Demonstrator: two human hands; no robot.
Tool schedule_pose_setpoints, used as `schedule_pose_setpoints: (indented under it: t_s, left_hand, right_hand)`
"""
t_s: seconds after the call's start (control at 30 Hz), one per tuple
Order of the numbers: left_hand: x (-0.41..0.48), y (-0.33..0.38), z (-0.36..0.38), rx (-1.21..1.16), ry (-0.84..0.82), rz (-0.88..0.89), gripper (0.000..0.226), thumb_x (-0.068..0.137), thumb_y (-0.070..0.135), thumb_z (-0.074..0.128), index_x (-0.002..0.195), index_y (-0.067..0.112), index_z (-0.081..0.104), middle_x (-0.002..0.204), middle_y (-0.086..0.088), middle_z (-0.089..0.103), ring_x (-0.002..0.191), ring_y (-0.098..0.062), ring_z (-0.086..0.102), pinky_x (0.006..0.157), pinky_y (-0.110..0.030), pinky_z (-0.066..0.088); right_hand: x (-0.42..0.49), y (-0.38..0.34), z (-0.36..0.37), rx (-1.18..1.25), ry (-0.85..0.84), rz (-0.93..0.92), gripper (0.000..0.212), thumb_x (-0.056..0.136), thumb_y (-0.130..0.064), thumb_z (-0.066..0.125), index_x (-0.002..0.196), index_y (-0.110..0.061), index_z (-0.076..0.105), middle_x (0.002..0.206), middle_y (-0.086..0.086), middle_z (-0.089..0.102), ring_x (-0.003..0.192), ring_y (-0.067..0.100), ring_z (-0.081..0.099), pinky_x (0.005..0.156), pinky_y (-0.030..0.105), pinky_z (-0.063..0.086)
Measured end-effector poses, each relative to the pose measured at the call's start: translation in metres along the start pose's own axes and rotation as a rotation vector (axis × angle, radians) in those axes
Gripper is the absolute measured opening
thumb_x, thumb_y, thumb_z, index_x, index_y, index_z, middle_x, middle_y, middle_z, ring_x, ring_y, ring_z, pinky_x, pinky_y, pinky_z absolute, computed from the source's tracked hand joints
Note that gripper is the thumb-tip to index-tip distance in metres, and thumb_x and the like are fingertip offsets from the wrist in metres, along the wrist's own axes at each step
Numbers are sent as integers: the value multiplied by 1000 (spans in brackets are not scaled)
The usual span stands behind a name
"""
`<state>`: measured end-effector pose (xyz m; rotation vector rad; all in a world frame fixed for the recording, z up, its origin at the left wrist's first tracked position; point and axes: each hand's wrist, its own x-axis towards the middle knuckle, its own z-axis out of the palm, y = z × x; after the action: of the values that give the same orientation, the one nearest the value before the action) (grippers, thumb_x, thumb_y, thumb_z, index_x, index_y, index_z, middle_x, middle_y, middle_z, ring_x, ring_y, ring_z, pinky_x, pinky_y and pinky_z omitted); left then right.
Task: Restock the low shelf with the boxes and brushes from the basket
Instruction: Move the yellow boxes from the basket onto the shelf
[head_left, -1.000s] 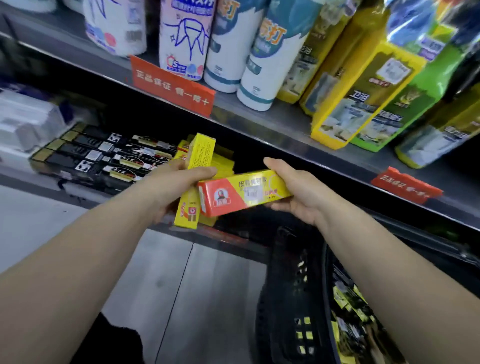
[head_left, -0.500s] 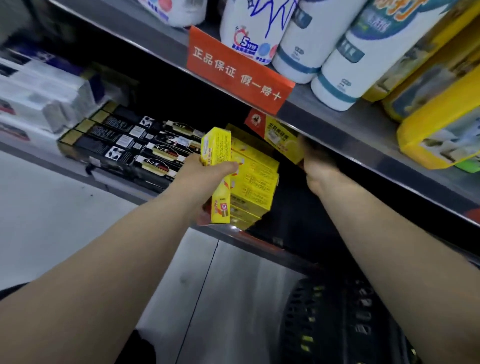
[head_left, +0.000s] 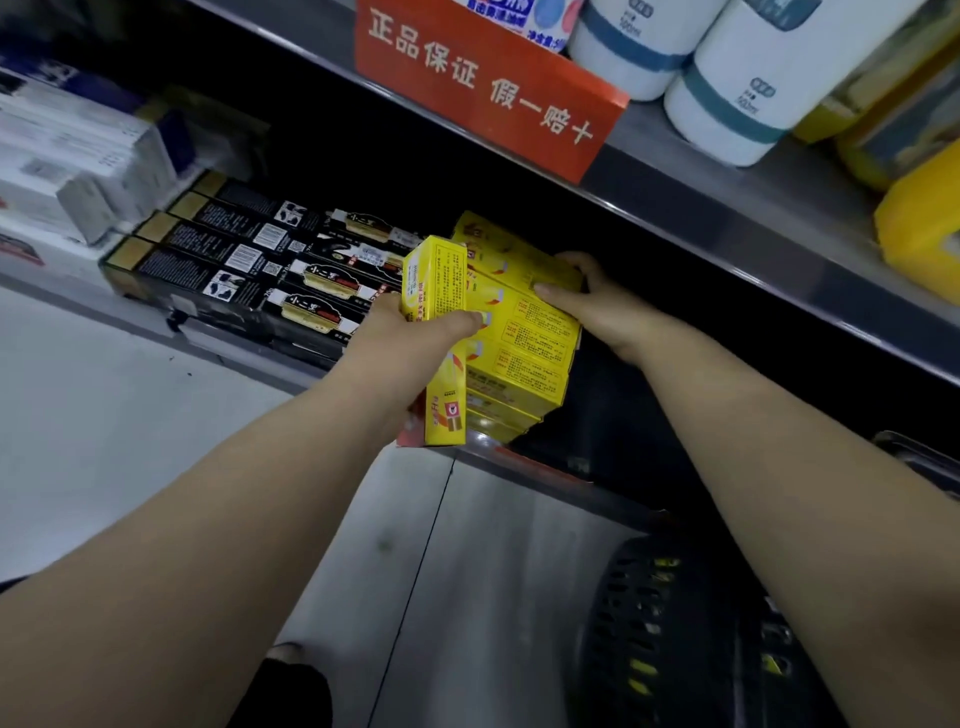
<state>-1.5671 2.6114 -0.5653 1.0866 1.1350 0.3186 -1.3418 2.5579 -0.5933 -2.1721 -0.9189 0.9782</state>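
Observation:
My left hand (head_left: 410, 338) grips an upright yellow box (head_left: 441, 291) at the front of the low shelf (head_left: 524, 462), thumb curled across its face. Beside it stands a stack of yellow boxes (head_left: 524, 358) on that shelf. My right hand (head_left: 587, 296) holds the top box of the stack (head_left: 514, 254), fingers curled over its far end and thumb along its near side. The black basket (head_left: 639, 639) sits on the floor at the lower right, under my right forearm; its contents are hidden.
Black boxes (head_left: 249, 260) lie in rows left of the yellow stack, white boxes (head_left: 72, 161) further left. The upper shelf edge carries a red sign (head_left: 483, 78), with white bottles (head_left: 737, 78) and yellow packs (head_left: 919, 218) above. Grey floor lies below.
My right hand has brought the yellow-and-red box down from under the upper shelf onto the top of the stack. The left hand keeps its upright box. The view moved closer.

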Motion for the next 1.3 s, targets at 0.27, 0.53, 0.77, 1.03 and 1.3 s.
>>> schedule_pose_setpoints:
  t_s: [0.27, 0.53, 0.77, 1.03, 1.3]
  left_hand:
    - [-1, 0, 1, 5, 5, 22, 39, 79, 37, 71, 109, 20, 52, 96, -1, 63, 90, -22, 63, 72, -36, 51]
    - [0, 1, 2, 22, 9, 27, 39, 78, 36, 71, 108, 19, 53, 100, -4, 64, 93, -24, 62, 78, -40, 52]
    - [-4, 6, 4, 66, -63, 44, 46, 73, 44, 74, 111, 24, 59, 103, 0, 66, 97, -21, 62, 69, -32, 51]
    - [-9, 17, -4, 231, -133, 182, 63, 73, 57, 67, 126, 26, 53, 115, 1, 61, 97, -17, 60, 61, -25, 46]
    - [-1, 15, -12, 239, 120, 364, 27, 97, 38, 38, 105, 18, 53, 98, -3, 62, 92, -23, 60, 78, -33, 44]
  right_hand:
    - [-4, -2, -4, -62, -48, -41, 53, 93, -31, 55, 140, -24, 32, 114, -6, 48, 98, 7, 49, 75, 12, 37]
    - [-10, -3, -3, -88, -6, -40, 56, 92, -34, 56, 141, -21, 30, 117, -2, 50, 87, 1, 50, 62, 1, 39]
    - [-43, -54, -12, -476, -75, -322, 96, 76, -35, 75, 149, -28, 12, 154, -4, 15, 139, 8, 19, 110, 19, 23]
    - [-85, -74, 1, -572, -150, -609, 44, 67, -22, 82, 105, -16, 60, 112, -2, 52, 102, 10, 50, 87, 22, 40]
    - [-69, -36, -18, -406, 134, -243, 45, 84, -45, 63, 121, -26, 45, 91, -15, 56, 80, -2, 55, 62, 8, 37]
